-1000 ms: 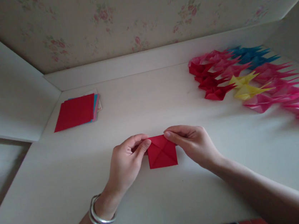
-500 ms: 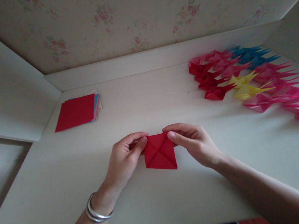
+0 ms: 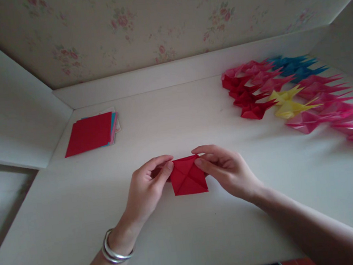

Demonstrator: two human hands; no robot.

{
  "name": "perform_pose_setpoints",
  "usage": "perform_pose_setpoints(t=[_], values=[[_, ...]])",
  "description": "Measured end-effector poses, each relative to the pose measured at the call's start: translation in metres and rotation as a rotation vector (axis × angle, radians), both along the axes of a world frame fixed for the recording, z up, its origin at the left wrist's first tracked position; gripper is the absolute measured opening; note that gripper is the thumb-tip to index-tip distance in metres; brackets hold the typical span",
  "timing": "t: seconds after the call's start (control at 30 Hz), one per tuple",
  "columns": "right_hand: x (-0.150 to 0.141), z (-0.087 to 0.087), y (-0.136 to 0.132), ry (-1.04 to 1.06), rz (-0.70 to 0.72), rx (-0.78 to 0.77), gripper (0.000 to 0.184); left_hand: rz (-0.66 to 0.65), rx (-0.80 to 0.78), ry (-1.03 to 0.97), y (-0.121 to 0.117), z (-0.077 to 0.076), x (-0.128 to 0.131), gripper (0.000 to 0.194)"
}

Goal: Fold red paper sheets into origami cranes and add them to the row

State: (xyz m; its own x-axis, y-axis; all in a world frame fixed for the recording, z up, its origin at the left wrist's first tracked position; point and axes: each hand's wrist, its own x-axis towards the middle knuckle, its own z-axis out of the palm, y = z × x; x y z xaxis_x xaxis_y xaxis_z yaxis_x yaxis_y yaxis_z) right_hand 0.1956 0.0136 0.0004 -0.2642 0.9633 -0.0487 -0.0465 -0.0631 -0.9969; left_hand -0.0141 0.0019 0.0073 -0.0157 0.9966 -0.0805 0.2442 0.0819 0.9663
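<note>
Between my two hands is a small red square of folded origami paper (image 3: 188,180), marked with creases that cross in an X. My left hand (image 3: 149,184) pinches its upper left corner between thumb and fingers, and a silver double bangle circles that wrist. At the upper right corner, my right hand (image 3: 227,171) grips the paper with the thumb on the front face. The top edge shows a slight gap between layers. The fingers behind the paper are partly hidden.
A stack of square paper sheets (image 3: 89,134), red on top with blue and pink beneath, lies at the left on the white table (image 3: 162,121). At the back right stand rows of folded paper figures (image 3: 255,108) in red, pink, yellow and blue. A floral-papered wall rises behind.
The red paper has shifted slightly up and left, its lower edge swinging out and then back. My right thumb has slid a little along the top edge. Both hands keep their hold.
</note>
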Motion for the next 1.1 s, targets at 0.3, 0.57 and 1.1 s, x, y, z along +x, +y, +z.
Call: perform_pose_setpoints(t=[0.3, 0.57, 1.1], values=[[-0.001, -0.006, 0.001, -0.086, -0.081, 0.117, 0.016, -0.025, 0.174, -0.043, -0.002, 0.011, -0.001, 0.018], [-0.002, -0.005, 0.002, -0.117, -0.196, 0.165, 0.008, -0.136, 0.042, -0.231, -0.004, 0.010, -0.003, 0.039], [0.001, -0.003, 0.006, 0.020, -0.097, 0.023, 0.017, 0.081, 0.159, 0.041, -0.001, -0.002, -0.010, 0.021]])
